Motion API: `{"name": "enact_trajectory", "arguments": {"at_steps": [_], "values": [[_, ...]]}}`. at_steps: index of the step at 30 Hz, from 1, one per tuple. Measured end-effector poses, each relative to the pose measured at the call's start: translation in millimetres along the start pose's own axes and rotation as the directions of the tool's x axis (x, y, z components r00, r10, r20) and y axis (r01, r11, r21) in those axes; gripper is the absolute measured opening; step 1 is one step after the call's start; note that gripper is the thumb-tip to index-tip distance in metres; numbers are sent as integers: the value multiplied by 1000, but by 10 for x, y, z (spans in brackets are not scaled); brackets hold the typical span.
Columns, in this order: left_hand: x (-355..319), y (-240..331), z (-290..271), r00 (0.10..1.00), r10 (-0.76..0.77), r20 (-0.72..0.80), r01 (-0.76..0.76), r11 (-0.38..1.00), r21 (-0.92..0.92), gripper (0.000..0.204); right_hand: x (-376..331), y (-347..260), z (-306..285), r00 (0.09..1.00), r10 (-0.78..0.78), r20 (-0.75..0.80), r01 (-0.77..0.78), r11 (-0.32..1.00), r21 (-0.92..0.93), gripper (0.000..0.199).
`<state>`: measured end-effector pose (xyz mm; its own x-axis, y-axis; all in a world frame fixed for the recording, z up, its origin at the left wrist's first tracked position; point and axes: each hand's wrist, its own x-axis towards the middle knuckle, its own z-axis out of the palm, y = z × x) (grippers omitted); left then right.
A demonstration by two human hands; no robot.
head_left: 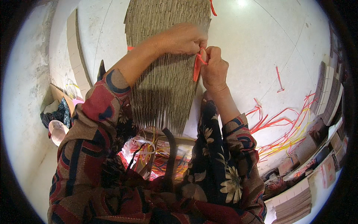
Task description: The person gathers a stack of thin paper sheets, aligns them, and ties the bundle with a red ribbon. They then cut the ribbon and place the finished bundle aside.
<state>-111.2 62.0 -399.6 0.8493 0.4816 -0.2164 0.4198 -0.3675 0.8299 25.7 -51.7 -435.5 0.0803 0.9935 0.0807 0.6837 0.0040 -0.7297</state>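
A red plastic strap (196, 66) is hanging at the right edge of a thick stack of flattened cardboard sheets (164, 82), near the middle of the picture, and both hands are meeting on it. The left hand (182, 38) is reaching across the top of the stack, its grip closing down to a pinch on the upper end of the strap, with the fingertips pressed together against the cardboard edge. The right hand (213, 69) is sitting just beside it, on the outer side of the stack, its grip curled tight into a near fist around the same strap, the loose red tail dangling below the knuckles. The two hands are touching one another at the strap.

The stack is standing on its edges, so the sheets are showing as many thin brown lines running away from the person, and it is leaning against the lap. A second bit of red strap (130, 48) is peeking out at the left edge of the stack, and another (212, 7) at the far end.

Below the stack, a tangle of coloured straps in a bag (149, 156) is lying in the lap between the patterned sleeves. Out to the right, loose red and yellow straps (283, 130) are lying spread over the pale floor (253, 48). Further bundles of cardboard pieces (294, 203) are lying along the right rim, and a long flat board (76, 56) is resting at the left.
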Motion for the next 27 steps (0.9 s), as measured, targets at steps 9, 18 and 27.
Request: {"name": "enact_trajectory", "arguments": {"at_steps": [9,18,27], "values": [[-11,39,-57,985,171,36,-171,907,385,13,-44,188,4,956,250,151,-290,755,587,28],[-10,300,-159,974,179,143,-227,822,522,14,40,204,-127,809,348,474,-450,-151,880,30],[-120,164,-64,994,105,37,-111,901,419,14,-150,450,-101,767,478,428,-621,386,682,33]]}}
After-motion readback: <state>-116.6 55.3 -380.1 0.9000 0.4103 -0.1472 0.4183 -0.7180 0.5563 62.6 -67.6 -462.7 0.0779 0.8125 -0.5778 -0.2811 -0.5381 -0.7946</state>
